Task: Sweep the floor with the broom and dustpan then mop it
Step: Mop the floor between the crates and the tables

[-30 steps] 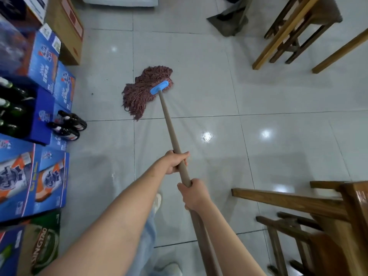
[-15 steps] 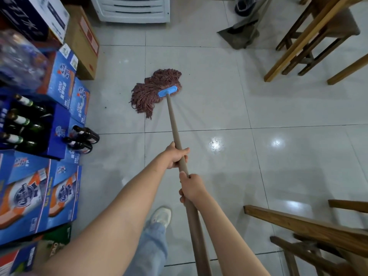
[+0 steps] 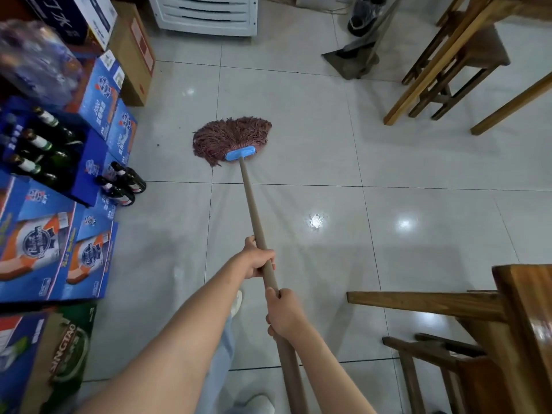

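Observation:
A mop with a reddish-brown string head (image 3: 231,138) and a blue clamp (image 3: 240,153) lies spread on the pale tiled floor (image 3: 313,150) ahead of me. Its brown wooden handle (image 3: 252,204) runs back toward me. My left hand (image 3: 259,260) grips the handle higher up, my right hand (image 3: 283,312) grips it just below. A grey dustpan (image 3: 351,62) stands at the back right, next to a slanted handle.
Blue beer cartons (image 3: 86,258) and a crate of bottles (image 3: 38,150) line the left side, with two bottles (image 3: 124,183) lying on the floor. Wooden table and stools (image 3: 448,64) stand at the back right, a wooden bench (image 3: 478,324) near right. A white appliance (image 3: 206,13) is at the back.
The mop head has swung from a bunched strand on the left into a fanned shape, and the view has shifted back and up. Both hands keep their hold on the handle.

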### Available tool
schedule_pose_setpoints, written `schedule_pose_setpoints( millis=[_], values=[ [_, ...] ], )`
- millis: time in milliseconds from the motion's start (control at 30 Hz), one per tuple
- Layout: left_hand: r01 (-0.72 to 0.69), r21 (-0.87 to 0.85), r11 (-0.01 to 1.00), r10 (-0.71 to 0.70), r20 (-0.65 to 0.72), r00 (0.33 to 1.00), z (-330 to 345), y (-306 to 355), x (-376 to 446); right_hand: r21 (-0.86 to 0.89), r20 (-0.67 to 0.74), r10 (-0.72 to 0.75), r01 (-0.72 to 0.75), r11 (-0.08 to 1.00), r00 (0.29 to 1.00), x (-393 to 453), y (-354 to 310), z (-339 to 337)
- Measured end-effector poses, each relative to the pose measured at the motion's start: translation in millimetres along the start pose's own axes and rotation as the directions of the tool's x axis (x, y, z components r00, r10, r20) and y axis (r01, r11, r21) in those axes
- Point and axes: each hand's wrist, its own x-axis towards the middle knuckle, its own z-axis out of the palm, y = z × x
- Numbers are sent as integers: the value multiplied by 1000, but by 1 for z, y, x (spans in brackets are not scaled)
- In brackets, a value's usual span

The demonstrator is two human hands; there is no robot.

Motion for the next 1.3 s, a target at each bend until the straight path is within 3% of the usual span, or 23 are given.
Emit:
schedule_pose_setpoints(
  millis=[367, 600, 867, 1033, 1300],
  values=[
    [6, 108, 994, -9, 28, 1000, 41, -75, -47, 83, -49, -12, 16, 996, 999, -55, 88, 3],
    [-43, 80, 996, 44, -10, 999, 65, -69, -42, 13, -62, 3, -2, 1000, 998, -47, 85, -26],
    [36, 136, 990, -40, 31, 999, 46, -62, -38, 3, 0, 32, -32, 999, 999, -46, 71, -12],
    [62, 56, 996, -65, 53, 996, 33, -65, -43, 18, 61, 38, -39, 999, 997, -60, 59, -7],
    [48, -108, 993, -40, 74, 996, 14, -104, -86, -122, 78, -40, 49, 991, 996, -106, 80, 11]
  ],
)
